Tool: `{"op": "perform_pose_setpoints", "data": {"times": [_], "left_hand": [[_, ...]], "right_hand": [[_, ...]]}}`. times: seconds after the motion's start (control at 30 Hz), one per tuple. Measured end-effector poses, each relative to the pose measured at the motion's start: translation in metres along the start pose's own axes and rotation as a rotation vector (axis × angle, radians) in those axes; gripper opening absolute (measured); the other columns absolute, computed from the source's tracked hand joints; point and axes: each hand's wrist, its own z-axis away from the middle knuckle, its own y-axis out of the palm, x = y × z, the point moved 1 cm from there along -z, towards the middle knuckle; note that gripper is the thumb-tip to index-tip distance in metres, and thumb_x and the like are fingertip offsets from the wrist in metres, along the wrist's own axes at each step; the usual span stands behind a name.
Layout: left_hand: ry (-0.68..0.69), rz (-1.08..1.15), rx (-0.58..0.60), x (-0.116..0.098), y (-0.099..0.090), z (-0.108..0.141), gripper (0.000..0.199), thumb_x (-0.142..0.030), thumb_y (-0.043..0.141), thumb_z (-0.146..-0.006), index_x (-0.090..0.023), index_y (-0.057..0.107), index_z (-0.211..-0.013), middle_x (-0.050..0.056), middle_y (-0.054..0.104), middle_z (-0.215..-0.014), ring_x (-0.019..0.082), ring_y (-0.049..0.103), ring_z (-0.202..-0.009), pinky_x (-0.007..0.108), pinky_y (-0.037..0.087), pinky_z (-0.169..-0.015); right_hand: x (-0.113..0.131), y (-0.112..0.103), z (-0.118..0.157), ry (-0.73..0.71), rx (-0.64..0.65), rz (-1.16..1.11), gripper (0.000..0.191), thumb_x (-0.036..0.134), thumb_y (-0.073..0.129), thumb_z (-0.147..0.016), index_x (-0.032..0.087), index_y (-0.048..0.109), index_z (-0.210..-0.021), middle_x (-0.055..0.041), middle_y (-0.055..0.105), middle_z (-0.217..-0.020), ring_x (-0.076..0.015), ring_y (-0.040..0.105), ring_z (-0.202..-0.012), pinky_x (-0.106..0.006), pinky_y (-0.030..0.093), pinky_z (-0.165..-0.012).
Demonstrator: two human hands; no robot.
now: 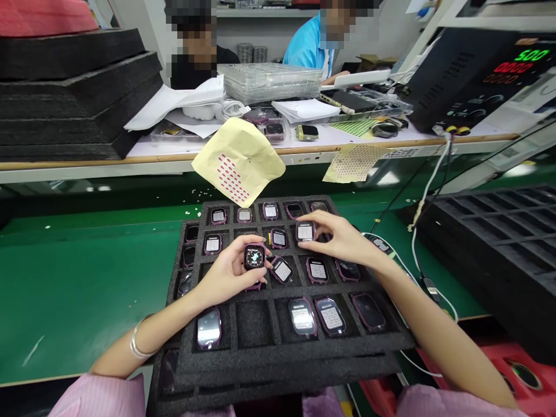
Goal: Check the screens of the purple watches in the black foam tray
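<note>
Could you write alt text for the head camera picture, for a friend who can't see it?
A person's left hand holds a lit smartwatch over a black foam tray, while the right hand pinches another smartwatch by its edges. More smartwatches lie in the tray's compartments; a green tabletop spreads around, and papers lie on a shelf behind.

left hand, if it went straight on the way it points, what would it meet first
Probably the watch with a yellow bit at its edge, lying in the black tray just ahead. Depth is unclear: the left hand looks raised, so it might pass over it.
</note>
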Motion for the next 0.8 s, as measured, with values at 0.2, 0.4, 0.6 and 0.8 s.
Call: {"op": "perform_pose_setpoints", "data": {"times": [0.2,0.4,0.6,0.8], "left_hand": [[-0.008,-0.003,0.003,0.002,0.000,0.002,0.044,-0.015,0.069,-0.077,-0.021,0.051,-0.117,0.007,0.058,-0.106,0.018,0.061,-0.094,0.028,0.057,-0.072],[-0.010,-0.030,0.007,0.002,0.001,0.002,0.042,-0.020,0.067,-0.080,-0.020,0.050,-0.118,0.008,0.058,-0.107,0.019,0.060,-0.094,0.030,0.056,-0.071],[0.031,-0.269,-0.057,0.005,-0.003,0.002,0.041,-0.017,0.064,-0.080,-0.021,0.048,-0.117,0.004,0.058,-0.101,0.016,0.057,-0.091,0.026,0.050,-0.075],[0.123,-0.467,-0.149,0.004,-0.006,0.001,0.030,-0.015,0.061,-0.080,-0.020,0.053,-0.109,0.003,0.059,-0.099,0.018,0.057,-0.092,0.028,0.045,-0.083]], "right_hand": [[-0.020,-0.025,-0.016,-0.179,0.050,0.418,0.049,0.048,0.068,-0.079,0.021,0.065,-0.119,-0.0114,0.058,-0.120,-0.0306,0.053,-0.113,-0.045,0.041,-0.098],[-0.023,-0.014,-0.050,-0.045,-0.084,0.476,0.021,0.027,0.055,-0.090,0.017,0.071,-0.098,-0.0127,0.068,-0.102,-0.0297,0.060,-0.099,-0.042,0.041,-0.093],[-0.031,0.006,-0.074,0.087,-0.284,0.395,0.018,0.021,0.072,-0.074,0.011,0.068,-0.089,-0.0126,0.065,-0.081,-0.0312,0.061,-0.085,-0.045,0.046,-0.080],[0.007,-0.003,-0.056,-0.086,-0.254,0.069,0.025,0.041,0.062,-0.085,0.018,0.061,-0.096,-0.0105,0.065,-0.110,-0.0240,0.062,-0.101,-0.039,0.051,-0.085]]}}
